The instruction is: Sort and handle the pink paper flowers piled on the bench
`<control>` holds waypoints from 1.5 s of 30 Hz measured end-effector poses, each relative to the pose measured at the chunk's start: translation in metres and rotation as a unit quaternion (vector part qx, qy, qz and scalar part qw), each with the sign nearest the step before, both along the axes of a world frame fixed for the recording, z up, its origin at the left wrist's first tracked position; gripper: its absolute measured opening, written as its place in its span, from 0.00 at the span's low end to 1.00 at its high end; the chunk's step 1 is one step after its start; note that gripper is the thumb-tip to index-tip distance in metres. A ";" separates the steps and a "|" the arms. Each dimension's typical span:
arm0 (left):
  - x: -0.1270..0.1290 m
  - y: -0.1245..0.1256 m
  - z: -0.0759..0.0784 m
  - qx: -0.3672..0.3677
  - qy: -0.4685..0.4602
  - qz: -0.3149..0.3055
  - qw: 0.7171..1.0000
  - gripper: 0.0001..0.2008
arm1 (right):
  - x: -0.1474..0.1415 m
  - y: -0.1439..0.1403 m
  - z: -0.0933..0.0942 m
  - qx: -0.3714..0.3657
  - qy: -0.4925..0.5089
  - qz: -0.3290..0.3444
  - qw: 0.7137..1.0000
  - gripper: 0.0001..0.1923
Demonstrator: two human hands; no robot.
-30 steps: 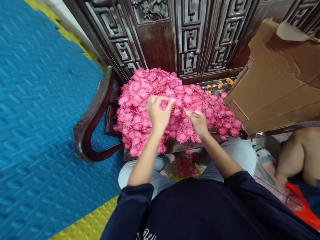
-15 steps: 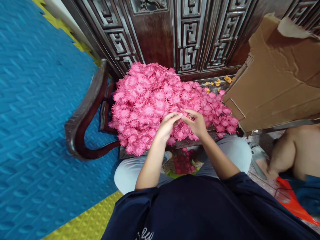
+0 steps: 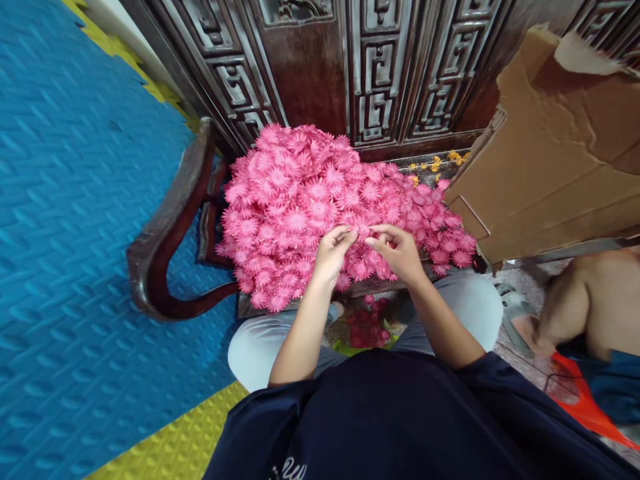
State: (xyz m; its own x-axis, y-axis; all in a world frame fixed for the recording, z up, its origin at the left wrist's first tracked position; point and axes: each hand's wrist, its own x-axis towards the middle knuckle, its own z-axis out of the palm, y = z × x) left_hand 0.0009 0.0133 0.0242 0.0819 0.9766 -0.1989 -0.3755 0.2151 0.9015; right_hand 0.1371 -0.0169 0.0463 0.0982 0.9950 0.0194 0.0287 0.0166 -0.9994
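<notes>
A large heap of pink artificial flowers (image 3: 290,200) with thin spiky petals lies on a dark wooden bench. Over its front edge, my left hand (image 3: 334,252) is closed in a pinch, thumb against fingers. Facing it a short way to the right, my right hand (image 3: 400,253) pinches too. Between the two sets of fingertips is a pink flower (image 3: 361,231), gripped at its petals from both sides; it blends with the heap behind, so its outline is hard to make out.
A curved wooden armrest (image 3: 165,227) bounds the heap at left. Torn cardboard (image 3: 550,153) stands at right, near small orange flowers (image 3: 436,163). More pink flowers (image 3: 367,327) lie below, between my knees. Another person's bent leg (image 3: 590,300) is at far right.
My hands have moved slightly apart, from fingertips nearly touching to a small gap with pink petals between them. The right hand has shifted a little right and down. The heap looks the same.
</notes>
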 end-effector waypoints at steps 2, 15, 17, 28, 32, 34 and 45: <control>0.001 -0.003 0.001 0.030 0.033 0.011 0.999 0.12 | -0.001 -0.003 0.000 0.009 0.000 -0.008 1.000 0.14; -0.006 -0.019 0.012 0.183 0.246 -0.013 0.952 0.06 | 0.007 -0.007 0.010 -0.072 0.099 0.007 0.992 0.13; -0.005 -0.020 0.013 0.215 0.257 -0.016 0.942 0.08 | 0.007 -0.009 0.011 -0.062 0.083 0.003 0.995 0.11; -0.003 -0.039 0.020 0.415 0.382 0.111 0.818 0.08 | 0.001 -0.011 0.021 -0.025 0.117 -0.054 0.991 0.04; -0.004 -0.042 0.029 0.371 0.334 0.023 0.866 0.20 | 0.002 -0.013 0.019 -0.010 0.102 -0.039 0.994 0.06; -0.004 -0.042 0.034 0.351 0.315 -0.008 0.882 0.16 | 0.004 -0.015 0.018 0.012 0.060 -0.034 0.998 0.07; 0.005 -0.047 0.039 0.223 0.287 0.083 0.928 0.04 | -0.004 -0.032 0.024 -0.019 0.021 -0.036 0.999 0.20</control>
